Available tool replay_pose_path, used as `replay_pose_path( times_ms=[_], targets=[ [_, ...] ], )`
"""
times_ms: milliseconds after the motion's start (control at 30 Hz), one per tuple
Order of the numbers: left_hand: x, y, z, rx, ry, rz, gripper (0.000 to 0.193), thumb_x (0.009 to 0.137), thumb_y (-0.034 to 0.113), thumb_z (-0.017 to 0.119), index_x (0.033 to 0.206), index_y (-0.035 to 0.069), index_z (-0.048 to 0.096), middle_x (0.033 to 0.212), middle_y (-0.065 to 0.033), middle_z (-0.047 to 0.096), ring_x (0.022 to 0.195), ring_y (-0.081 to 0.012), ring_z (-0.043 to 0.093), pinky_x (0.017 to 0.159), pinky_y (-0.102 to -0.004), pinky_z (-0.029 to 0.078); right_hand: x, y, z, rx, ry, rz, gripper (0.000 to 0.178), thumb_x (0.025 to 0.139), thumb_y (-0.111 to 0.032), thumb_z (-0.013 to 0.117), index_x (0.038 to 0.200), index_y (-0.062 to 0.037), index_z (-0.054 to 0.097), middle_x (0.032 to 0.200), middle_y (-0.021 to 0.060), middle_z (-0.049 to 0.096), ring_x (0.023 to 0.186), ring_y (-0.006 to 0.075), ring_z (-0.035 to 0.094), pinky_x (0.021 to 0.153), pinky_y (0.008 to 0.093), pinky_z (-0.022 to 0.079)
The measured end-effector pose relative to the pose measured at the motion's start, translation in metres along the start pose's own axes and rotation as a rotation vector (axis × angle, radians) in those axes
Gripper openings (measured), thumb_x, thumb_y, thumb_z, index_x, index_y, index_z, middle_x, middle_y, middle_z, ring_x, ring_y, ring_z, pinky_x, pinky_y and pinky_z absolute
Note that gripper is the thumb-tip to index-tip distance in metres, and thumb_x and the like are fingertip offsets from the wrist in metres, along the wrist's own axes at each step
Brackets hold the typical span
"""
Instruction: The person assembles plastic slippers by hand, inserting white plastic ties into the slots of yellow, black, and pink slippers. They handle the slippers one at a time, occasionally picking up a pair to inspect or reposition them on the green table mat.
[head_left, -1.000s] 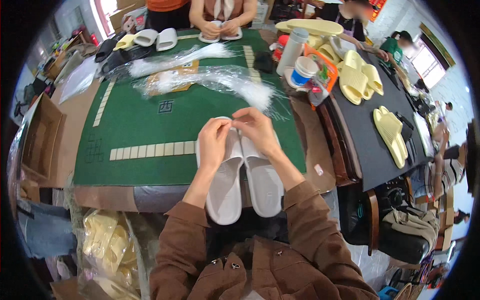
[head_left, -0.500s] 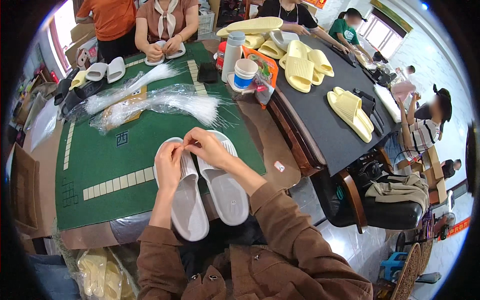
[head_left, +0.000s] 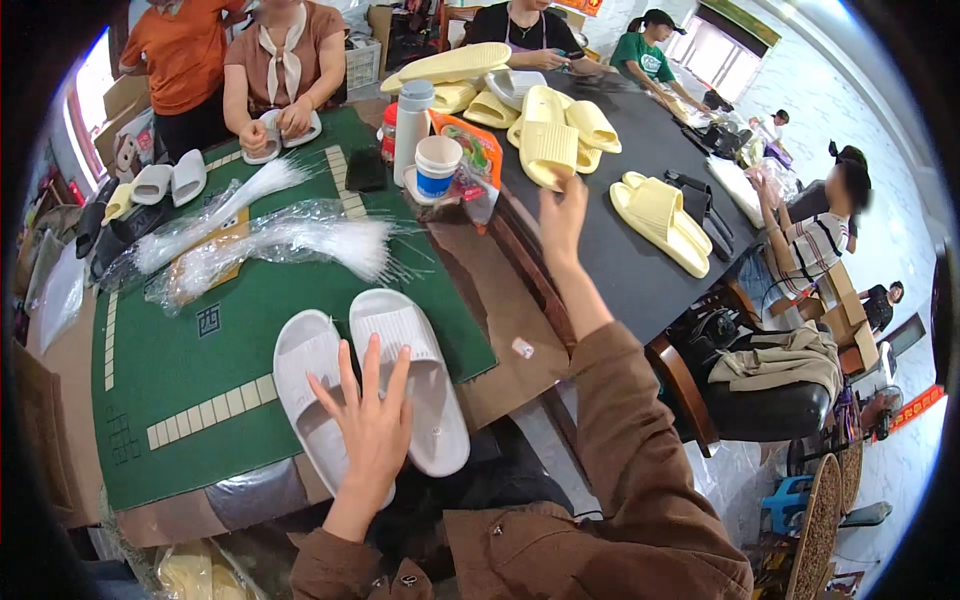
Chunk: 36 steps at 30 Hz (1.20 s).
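Note:
A pair of light grey slide slippers [head_left: 435,440] lies side by side near me, partly on the green mat and over its front edge. My left hand [head_left: 372,425] rests over them with fingers spread, gripping neither. To the right, my right hand [head_left: 563,215] reaches across to the dark table. Its fingers close on the near end of a yellow slide slipper [head_left: 549,150], the front one of a pile; the exact grip is partly hidden. Another pair of yellow slippers [head_left: 662,222] sits to the right of that hand.
Bundles of thin white plastic strands [head_left: 300,245] in clear bags lie on the green mat [head_left: 250,335]. A paper cup [head_left: 437,168] and a grey bottle [head_left: 412,130] stand near my right forearm. Across the mat, a person handles grey slippers [head_left: 265,138]. A black chair [head_left: 770,400] stands right.
My hands were together over the grey slippers' straps. The right has moved up and right to the yellow pile; the left has opened and lowered. The view has shifted right.

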<state>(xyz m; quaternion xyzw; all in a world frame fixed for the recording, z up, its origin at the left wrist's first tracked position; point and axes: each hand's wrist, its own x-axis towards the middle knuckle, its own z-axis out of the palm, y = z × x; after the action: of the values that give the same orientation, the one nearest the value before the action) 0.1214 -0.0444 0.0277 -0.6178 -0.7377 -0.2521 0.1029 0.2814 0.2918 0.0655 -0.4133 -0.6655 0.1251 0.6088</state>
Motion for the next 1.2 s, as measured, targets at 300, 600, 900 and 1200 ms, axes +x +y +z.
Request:
replay_pose_path(
  times_ms=[300,600,900,1200],
  targets=[
    [-0.019,-0.045,0.009,0.169,-0.025,-0.074,0.046,0.078,0.01,0.067,0.121,0.022,0.059,0.145,-0.0021,0.044,0.143,-0.031,0.028,0.111,-0.072,-0.001,0.11,0.068,0.014,-0.783,-0.314,-0.227,0.095,0.07,-0.005,0.068,0.151,-0.0322,0.025,0.156,0.0171,0.02,0.145,0.0445,0.015,0.112,0.0603,0.022],
    [-0.092,-0.242,-0.076,0.552,-0.108,-0.45,0.052,0.082,0.003,0.052,0.13,0.021,0.053,0.15,-0.0025,0.04,0.147,-0.0338,0.02,0.113,-0.0673,0.002,0.139,0.073,0.007,-0.87,-0.625,-0.21,0.091,0.073,-0.03,0.077,0.148,-0.0233,0.027,0.136,0.0194,0.04,0.126,0.0398,0.046,0.096,0.0564,0.043],
    [-0.18,-0.423,-0.134,0.702,0.133,-0.593,0.065,0.085,-0.011,0.04,0.142,0.019,0.044,0.155,-0.0026,0.034,0.148,-0.0324,0.017,0.115,-0.0582,0.021,0.105,0.012,-0.117,-0.542,-0.349,-0.268,0.084,0.071,-0.022,0.078,0.144,-0.0109,0.038,0.127,0.0203,0.045,0.108,0.0365,0.056,0.086,0.0416,0.053],
    [-0.171,-0.384,-0.129,0.476,0.204,-0.521,0.071,0.078,-0.013,0.042,0.145,0.012,0.04,0.154,-0.0154,0.031,0.143,-0.0424,0.021,0.119,-0.0505,0.018,-0.002,-0.173,-0.168,-0.324,-0.689,-0.379,0.093,0.063,-0.02,0.086,0.144,-0.0078,0.041,0.121,0.0137,0.052,0.102,0.0257,0.058,0.075,0.0329,0.055]
  ],
)
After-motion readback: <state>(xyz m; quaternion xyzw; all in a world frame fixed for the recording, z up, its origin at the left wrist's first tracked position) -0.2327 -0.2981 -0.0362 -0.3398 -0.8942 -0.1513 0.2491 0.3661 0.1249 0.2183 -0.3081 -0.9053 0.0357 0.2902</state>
